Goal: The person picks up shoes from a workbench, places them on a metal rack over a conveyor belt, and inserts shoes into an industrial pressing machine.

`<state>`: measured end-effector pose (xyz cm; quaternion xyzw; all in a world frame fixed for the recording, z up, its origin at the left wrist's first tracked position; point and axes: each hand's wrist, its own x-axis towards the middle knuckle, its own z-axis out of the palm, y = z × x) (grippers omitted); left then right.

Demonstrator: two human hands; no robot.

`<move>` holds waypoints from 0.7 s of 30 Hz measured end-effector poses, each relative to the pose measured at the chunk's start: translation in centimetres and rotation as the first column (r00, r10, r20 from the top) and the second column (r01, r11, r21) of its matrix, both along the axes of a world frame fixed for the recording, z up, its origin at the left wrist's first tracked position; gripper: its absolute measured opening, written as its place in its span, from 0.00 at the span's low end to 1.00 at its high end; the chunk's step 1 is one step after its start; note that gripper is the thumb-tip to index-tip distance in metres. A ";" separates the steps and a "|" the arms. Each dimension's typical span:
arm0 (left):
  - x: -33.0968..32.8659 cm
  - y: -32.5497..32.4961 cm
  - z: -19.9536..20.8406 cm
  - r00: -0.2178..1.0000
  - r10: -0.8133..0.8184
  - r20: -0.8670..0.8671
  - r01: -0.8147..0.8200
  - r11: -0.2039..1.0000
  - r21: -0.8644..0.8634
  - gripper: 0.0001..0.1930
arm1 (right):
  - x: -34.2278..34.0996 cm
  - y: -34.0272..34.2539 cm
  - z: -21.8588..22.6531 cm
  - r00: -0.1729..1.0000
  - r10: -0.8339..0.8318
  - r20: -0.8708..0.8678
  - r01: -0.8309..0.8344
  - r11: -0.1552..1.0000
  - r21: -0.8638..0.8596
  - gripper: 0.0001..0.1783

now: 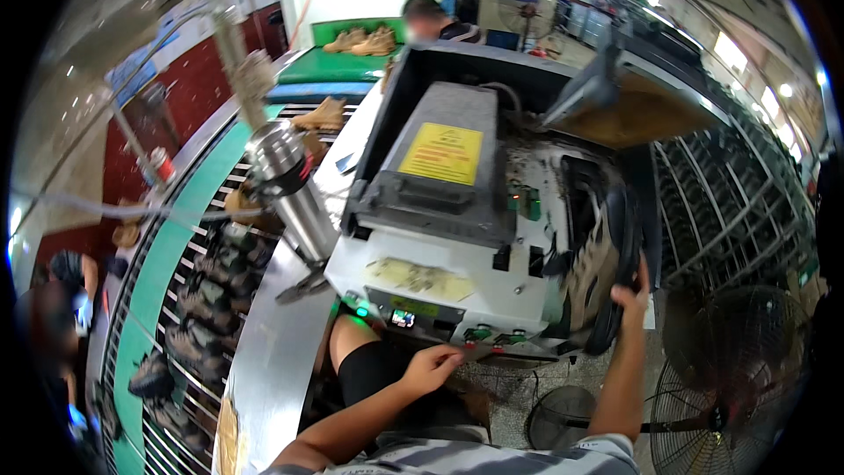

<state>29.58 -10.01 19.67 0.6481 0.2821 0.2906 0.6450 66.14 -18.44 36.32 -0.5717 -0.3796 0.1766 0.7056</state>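
Observation:
A brown and black shoe (591,277) stands on its side at the right of a white and grey machine (545,299), its dark sole turned outward. My right hand (633,295) grips it by the sole, thumb and fingers pressed along its edge. In front of the machine's control panel (413,310), my left hand (429,371) is loosely closed, and I see nothing in it. Its fingertips are partly hidden beside the red buttons (483,349). A raised dark lid (624,105) stands over the back of the machine.
On the left, a roller conveyor (167,299) carries several shoes (198,343). A metal cylinder (294,189) rises beside the steel bench (277,361). Racks (730,193) and a large fan (721,413) stand at the right. Another person (431,22) is behind the machine; one more (66,317) is far left.

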 end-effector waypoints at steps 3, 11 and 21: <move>-4.4 1.8 -7.0 0.940 0.208 -0.270 -0.135 0.955 0.265 0.08 | 6.8 4.5 5.2 0.980 -0.137 0.145 0.143 0.989 -0.034 0.49; -5.3 3.8 -13.3 0.887 0.289 -0.360 -0.269 0.957 0.106 0.10 | 15.7 20.6 8.1 0.808 -0.139 0.573 0.493 0.691 -0.528 0.47; -2.4 3.7 -7.8 0.827 0.088 -0.555 0.032 0.979 0.203 0.13 | 15.2 19.7 1.8 0.757 -0.016 0.653 0.540 0.579 -0.611 0.38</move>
